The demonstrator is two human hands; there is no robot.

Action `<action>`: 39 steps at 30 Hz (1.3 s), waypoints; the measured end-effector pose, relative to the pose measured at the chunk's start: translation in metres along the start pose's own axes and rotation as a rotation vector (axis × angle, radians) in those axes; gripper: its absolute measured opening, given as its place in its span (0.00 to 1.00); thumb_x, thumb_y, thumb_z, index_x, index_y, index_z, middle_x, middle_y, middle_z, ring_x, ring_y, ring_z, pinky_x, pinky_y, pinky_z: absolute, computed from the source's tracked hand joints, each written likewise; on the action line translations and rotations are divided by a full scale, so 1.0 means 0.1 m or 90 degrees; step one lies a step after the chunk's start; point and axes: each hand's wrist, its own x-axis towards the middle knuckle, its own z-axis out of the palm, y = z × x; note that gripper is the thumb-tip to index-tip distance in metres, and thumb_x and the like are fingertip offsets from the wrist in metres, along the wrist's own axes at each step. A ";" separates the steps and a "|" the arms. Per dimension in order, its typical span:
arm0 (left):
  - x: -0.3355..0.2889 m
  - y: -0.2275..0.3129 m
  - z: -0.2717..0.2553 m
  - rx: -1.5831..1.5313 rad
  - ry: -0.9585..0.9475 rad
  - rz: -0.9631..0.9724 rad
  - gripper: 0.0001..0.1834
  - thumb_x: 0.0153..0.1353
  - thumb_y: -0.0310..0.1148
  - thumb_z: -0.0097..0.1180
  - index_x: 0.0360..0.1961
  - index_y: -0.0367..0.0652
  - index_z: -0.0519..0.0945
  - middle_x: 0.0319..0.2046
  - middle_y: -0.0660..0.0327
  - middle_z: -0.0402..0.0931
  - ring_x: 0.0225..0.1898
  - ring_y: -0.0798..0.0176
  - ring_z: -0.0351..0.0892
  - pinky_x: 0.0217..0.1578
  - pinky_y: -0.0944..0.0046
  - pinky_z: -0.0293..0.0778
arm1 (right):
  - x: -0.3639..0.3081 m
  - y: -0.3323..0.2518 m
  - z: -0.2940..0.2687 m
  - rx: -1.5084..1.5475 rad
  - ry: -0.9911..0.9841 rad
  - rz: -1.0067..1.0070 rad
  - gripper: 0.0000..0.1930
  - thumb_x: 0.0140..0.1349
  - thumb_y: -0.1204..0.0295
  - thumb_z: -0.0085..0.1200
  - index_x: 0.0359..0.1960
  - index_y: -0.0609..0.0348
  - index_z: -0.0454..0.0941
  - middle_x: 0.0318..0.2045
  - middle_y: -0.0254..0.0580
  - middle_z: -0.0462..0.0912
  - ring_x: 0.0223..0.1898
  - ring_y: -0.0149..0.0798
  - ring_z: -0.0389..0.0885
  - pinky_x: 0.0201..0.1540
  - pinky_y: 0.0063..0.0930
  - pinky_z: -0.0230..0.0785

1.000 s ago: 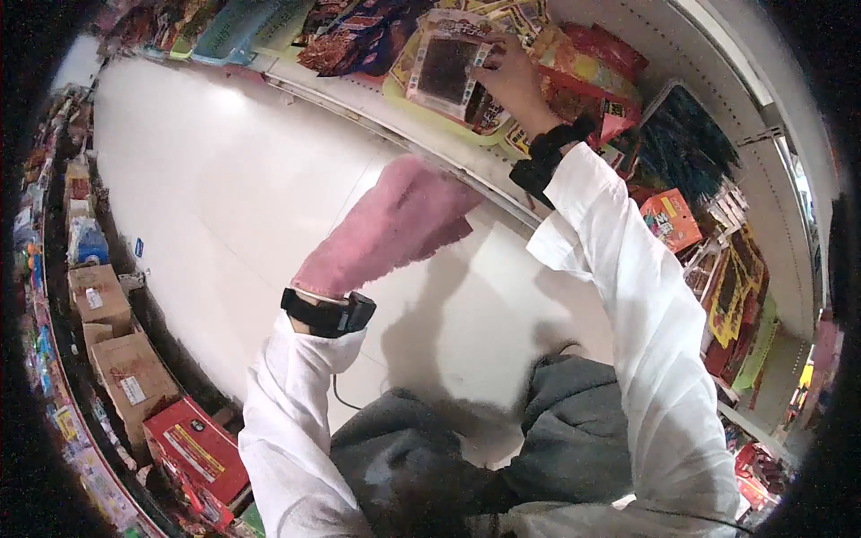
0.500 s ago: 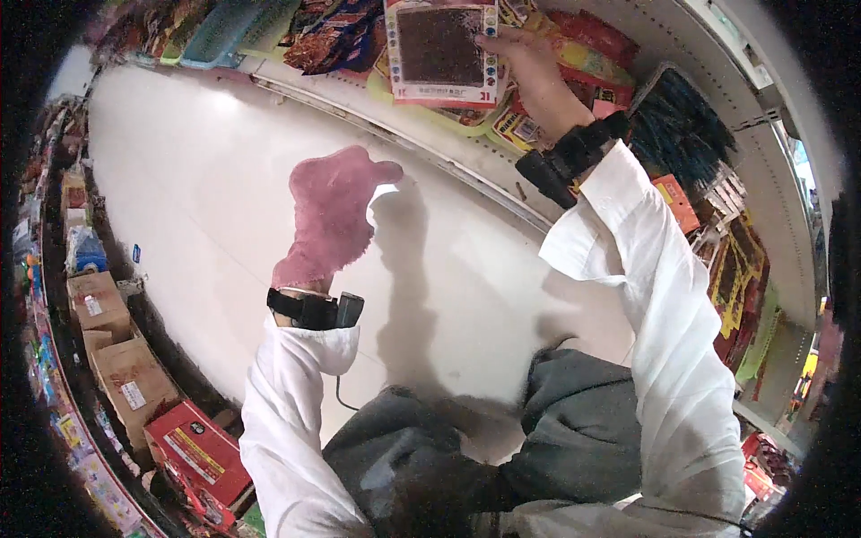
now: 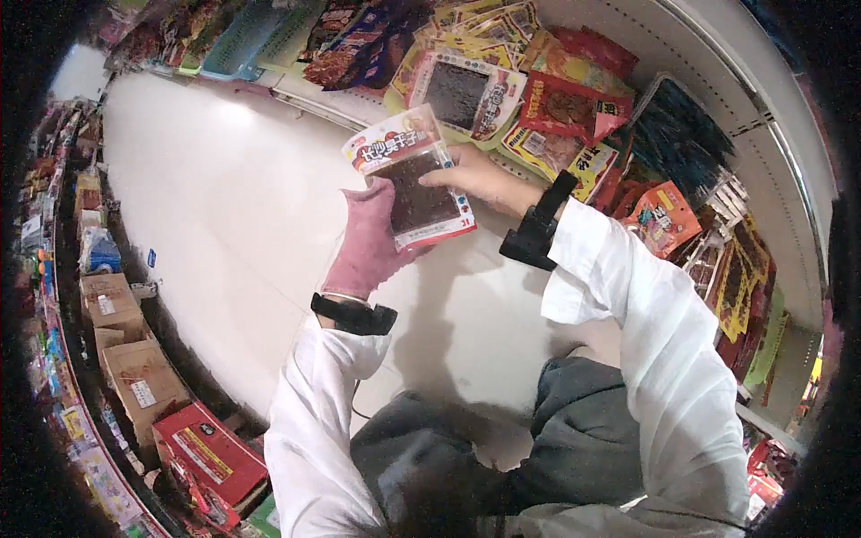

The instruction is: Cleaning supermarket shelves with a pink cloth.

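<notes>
Between my two hands is a flat snack packet point(image 3: 414, 190), white at the top with a dark rectangular window and a red lower edge. It tilts a little, out in front of the shelf and over the floor. My left hand point(image 3: 368, 235), covered by a pink cloth glove, grips its left side. My right hand point(image 3: 480, 184) is bare and pinches the right edge, thumb on the dark window. A similar packet point(image 3: 459, 97) lies on the shelf beyond, on top of yellow packets point(image 3: 498, 29).
On the shelf are a red snack packet point(image 3: 574, 103), an orange packet point(image 3: 665, 220), a tray of dark packets point(image 3: 686, 125) and a blue basket point(image 3: 235, 45). Brown cartons point(image 3: 143, 381) and a red box point(image 3: 213, 453) line the left side. White floor point(image 3: 215, 215) lies between.
My right hand has brought the packet off the shelf pile toward me. My left hand, which held nothing, has moved right and closed on its left side. The similar packet on the shelf is now uncovered.
</notes>
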 end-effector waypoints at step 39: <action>-0.04 0.19 0.22 -0.843 0.087 -0.300 0.15 0.56 0.34 0.38 0.44 0.41 0.66 0.38 0.58 0.71 0.37 0.60 0.77 0.33 0.61 0.76 | 0.24 0.54 0.07 -0.020 0.115 -0.154 0.27 0.44 0.67 0.59 0.47 0.63 0.68 0.45 0.48 0.73 0.49 0.42 0.69 0.53 0.29 0.58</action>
